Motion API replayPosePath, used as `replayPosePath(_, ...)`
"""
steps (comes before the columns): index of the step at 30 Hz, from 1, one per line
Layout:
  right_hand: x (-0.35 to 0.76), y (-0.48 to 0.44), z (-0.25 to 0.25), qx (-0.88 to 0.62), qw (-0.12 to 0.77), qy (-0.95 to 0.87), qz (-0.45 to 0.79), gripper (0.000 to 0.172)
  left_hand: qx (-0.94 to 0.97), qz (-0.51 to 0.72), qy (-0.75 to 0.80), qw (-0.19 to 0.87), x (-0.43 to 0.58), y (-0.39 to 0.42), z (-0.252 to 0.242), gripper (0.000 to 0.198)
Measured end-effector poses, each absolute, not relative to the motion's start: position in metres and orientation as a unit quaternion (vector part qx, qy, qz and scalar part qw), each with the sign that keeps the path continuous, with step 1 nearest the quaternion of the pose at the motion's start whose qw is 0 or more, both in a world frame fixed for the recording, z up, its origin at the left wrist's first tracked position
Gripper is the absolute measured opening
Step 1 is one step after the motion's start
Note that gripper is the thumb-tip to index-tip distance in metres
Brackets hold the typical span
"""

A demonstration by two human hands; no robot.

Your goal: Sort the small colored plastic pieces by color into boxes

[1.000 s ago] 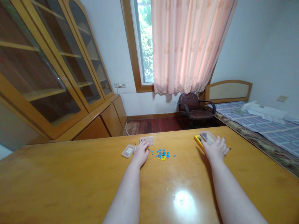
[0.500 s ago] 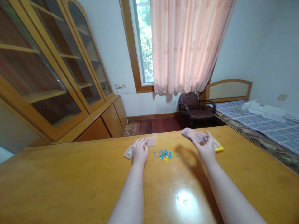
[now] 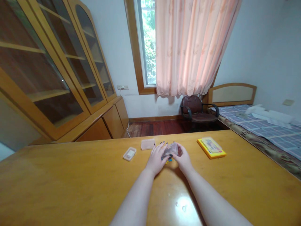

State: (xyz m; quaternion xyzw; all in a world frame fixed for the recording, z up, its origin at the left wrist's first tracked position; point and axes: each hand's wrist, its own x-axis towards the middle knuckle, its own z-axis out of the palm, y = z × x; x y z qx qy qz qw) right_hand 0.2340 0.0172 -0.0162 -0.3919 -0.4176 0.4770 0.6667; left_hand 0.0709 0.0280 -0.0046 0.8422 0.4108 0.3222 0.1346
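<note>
A clear plastic box [image 3: 172, 148] is tilted above the middle of the table. My right hand [image 3: 184, 158] grips its right side, thumb in front and fingers behind. My left hand [image 3: 155, 159] is at the box's left side, fingers reaching along it and thumb near its lower edge. Small blue and yellow pieces [image 3: 170, 160] show just under the box; my hands and the box hide most of the pile. Left of my left hand lie a flat translucent plastic lid or tray [image 3: 147, 144] and a small clear box [image 3: 129, 154] with something white inside.
A yellow-edged flat case [image 3: 211, 147] with a printed cover lies to the right on the wooden table [image 3: 70, 182]. Beyond the far edge stand a brown armchair [image 3: 195, 110] and a bed [image 3: 258, 121]. A glass-fronted cabinet [image 3: 58, 91] is at left.
My right hand has brought the clear box leftward and down over the pile. My left hand has moved right to the box, uncovering the small box and flat plastic piece.
</note>
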Motion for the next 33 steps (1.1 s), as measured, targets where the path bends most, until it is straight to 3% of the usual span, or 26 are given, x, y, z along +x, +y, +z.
replayPosePath(6, 0.229, 0.012, -0.017, -0.360, 0.652, -0.447, 0.495, 0.054, 0.849, 0.292, 0.393, 0.199, 0.076, 0.023, -0.002, 0.056)
replayPosePath(22, 0.227, 0.010, -0.020, -0.463, 0.646, -0.435, 0.424, 0.032, 0.845, 0.288, 0.406, 0.197, 0.083, 0.012, 0.012, 0.039)
replayPosePath(33, 0.222, 0.009, -0.020, -0.469, 0.635, -0.410, 0.458, 0.040, 0.863, 0.281, 0.397, 0.138, 0.078, 0.012, 0.012, 0.038)
